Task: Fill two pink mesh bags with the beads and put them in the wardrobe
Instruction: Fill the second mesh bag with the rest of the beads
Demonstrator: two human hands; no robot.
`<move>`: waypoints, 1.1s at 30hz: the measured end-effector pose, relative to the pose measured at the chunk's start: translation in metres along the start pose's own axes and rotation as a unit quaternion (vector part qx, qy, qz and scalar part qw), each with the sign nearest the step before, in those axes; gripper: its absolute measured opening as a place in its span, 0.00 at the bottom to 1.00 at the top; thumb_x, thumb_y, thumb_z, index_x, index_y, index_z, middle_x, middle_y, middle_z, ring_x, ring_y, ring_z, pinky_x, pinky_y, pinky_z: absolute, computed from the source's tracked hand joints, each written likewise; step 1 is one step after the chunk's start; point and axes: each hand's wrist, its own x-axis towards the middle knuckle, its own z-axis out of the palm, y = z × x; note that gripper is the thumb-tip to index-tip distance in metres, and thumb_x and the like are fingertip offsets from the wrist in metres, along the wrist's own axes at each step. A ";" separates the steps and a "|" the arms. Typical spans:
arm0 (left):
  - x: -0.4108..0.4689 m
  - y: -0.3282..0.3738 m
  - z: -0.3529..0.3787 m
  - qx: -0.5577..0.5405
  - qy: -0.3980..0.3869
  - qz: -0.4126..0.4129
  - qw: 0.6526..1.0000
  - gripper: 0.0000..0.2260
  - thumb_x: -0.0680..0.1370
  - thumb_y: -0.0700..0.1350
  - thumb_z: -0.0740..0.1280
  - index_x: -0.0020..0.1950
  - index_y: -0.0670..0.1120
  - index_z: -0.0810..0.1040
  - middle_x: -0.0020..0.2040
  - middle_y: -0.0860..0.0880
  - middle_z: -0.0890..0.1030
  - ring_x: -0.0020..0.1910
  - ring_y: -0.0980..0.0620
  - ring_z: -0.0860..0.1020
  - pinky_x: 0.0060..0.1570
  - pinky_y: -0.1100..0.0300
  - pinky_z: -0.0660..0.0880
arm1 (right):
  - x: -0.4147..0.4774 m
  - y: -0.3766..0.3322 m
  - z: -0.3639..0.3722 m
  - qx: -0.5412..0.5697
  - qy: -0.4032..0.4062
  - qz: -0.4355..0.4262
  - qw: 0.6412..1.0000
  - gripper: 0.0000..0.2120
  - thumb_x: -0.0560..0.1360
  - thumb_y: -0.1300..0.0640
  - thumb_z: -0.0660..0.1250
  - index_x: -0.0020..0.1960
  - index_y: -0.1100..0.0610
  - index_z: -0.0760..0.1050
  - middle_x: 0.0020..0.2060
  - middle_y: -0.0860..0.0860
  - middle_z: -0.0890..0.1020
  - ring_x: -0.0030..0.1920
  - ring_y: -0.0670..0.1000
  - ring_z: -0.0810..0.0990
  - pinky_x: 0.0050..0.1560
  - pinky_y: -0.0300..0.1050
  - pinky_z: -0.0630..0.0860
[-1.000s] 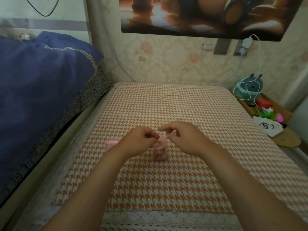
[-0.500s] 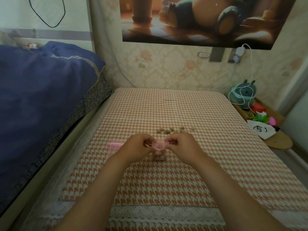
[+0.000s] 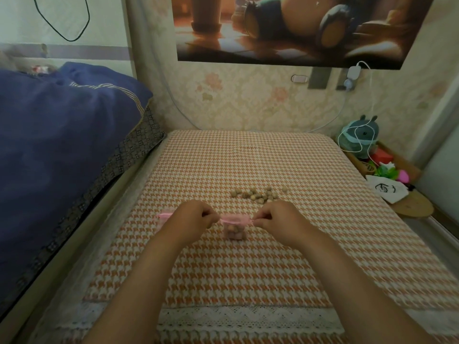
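A small pink mesh bag point(image 3: 234, 230) with several tan beads inside stands on the houndstooth cloth. My left hand point(image 3: 192, 218) pinches its drawstring on the left side, and my right hand point(image 3: 279, 218) pinches the drawstring on the right, so the bag's gathered mouth stretches between them. A second pink mesh bag point(image 3: 165, 217) lies flat on the cloth, mostly hidden behind my left hand. Several loose tan beads point(image 3: 258, 193) are scattered just beyond my hands.
The orange-and-white houndstooth cloth point(image 3: 248, 269) covers a low table with a lace front edge. A blue quilt point(image 3: 62, 145) lies on the bed to the left. At the right sit a teal plush toy point(image 3: 357, 137), a white cloth point(image 3: 387, 191) and small colourful items on a wooden shelf.
My hands have moved apart sideways, each holding a drawstring end, and the bag's mouth has drawn tighter. The camera tilted up, bringing the loose beads into view.
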 end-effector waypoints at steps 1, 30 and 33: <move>0.002 -0.001 -0.001 -0.002 -0.004 0.000 1.000 0.11 0.81 0.49 0.68 0.46 0.44 0.85 0.40 0.46 0.84 0.40 0.46 0.81 0.42 0.53 0.78 | 0.002 0.001 -0.002 -0.001 -0.006 0.001 1.000 0.05 0.78 0.52 0.71 0.50 0.50 0.86 0.39 0.47 0.85 0.42 0.54 0.84 0.45 0.50 0.80; 0.041 0.007 0.013 -0.783 -0.042 -0.161 0.600 0.17 0.82 0.43 0.57 0.33 0.47 0.66 0.44 0.48 0.84 0.30 0.54 0.71 0.29 0.64 0.73 | 0.036 -0.007 0.009 0.756 -0.006 0.193 0.625 0.14 0.85 0.56 0.58 0.47 0.62 0.77 0.34 0.56 0.84 0.31 0.48 0.85 0.36 0.46 0.85; 0.043 0.007 0.013 -0.799 -0.056 -0.149 0.580 0.15 0.82 0.42 0.56 0.34 0.49 0.65 0.37 0.52 0.77 0.27 0.56 0.69 0.29 0.65 0.69 | 0.038 -0.007 0.006 0.758 -0.003 0.200 0.621 0.16 0.85 0.57 0.57 0.50 0.65 0.79 0.30 0.54 0.82 0.29 0.47 0.83 0.33 0.42 0.83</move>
